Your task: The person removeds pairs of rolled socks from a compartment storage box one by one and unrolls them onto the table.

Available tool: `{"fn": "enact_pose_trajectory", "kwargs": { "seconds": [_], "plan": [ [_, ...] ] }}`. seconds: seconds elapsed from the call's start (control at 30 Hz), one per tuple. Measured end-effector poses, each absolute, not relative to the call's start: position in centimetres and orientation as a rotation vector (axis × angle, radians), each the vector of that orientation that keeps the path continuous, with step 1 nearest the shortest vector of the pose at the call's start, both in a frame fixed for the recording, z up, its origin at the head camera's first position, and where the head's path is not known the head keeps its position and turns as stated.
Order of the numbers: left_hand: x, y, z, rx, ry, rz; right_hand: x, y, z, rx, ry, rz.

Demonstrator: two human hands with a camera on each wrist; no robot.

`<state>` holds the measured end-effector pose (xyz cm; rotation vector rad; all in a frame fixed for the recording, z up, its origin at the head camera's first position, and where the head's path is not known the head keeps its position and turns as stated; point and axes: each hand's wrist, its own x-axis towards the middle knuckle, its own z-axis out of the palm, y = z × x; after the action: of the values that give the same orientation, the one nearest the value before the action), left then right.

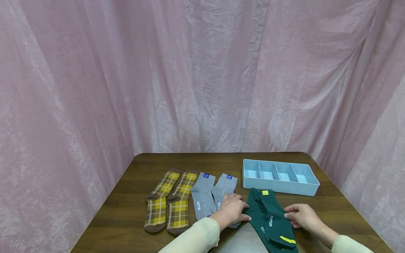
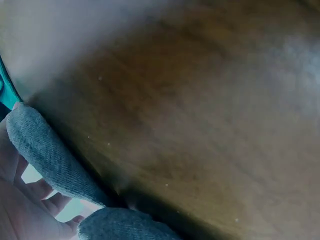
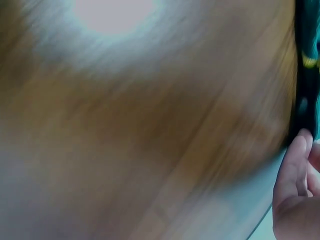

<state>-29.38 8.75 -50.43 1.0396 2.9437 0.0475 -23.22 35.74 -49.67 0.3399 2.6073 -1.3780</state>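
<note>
A pair of dark green socks (image 1: 269, 218) lies overlapping near the table's front, with white lettering and yellow marks. My left hand (image 1: 232, 210) is at their left edge, fingers loosely spread, thumb touching the green fabric. It partly covers one of two light grey socks (image 1: 202, 195), which lie side by side to the left. In the left wrist view, a grey sock toe (image 2: 45, 150) lies in front of this hand. My right hand (image 1: 302, 216) pinches the right edge of the green socks, thumb and index finger together. The right wrist view shows its fingertips against the dark edge.
Two yellow-and-brown plaid socks (image 1: 178, 212) lie flat on the left. A light blue tray (image 1: 278, 185) with several compartments stands behind the green socks, at the back right. Pink curtains (image 1: 202, 77) hang behind the brown wooden table (image 1: 117, 211).
</note>
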Motion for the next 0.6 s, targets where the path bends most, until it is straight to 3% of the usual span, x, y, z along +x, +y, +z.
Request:
{"fn": "enact_pose_trajectory", "kwargs": {
  "seconds": [0.6],
  "plan": [
    [-29.5, 8.9, -50.4, 1.013, 2.911, 0.029, -22.4, 41.6, -48.8, 0.327, 2.606, -1.312]
  ]
}}
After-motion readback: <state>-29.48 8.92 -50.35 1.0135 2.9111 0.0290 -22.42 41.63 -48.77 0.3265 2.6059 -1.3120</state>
